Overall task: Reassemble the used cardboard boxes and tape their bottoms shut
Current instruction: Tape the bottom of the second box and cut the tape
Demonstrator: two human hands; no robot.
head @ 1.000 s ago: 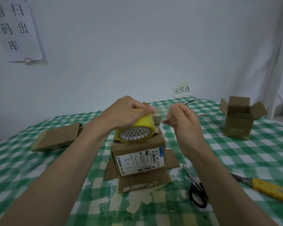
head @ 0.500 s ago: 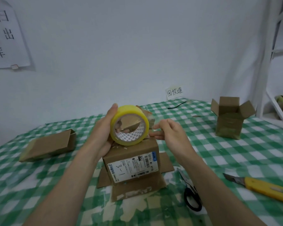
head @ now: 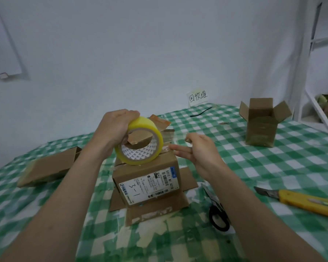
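Yellow tape roll [head: 140,141] gripped in your left hand [head: 115,129] atop box [head: 146,178]; your right hand [head: 199,150] pinches pulled tape end beside box.

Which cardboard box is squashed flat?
The flattened box lying at the left of the table. The labelled box under the hands and the open-flapped box at the right both stand up.

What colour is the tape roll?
Yellow: the tape roll in the left hand, head view.

"3-1" and "501E-M1 A218" on the box label [head: 149,184]; "回收堆" on wall note [head: 198,96].
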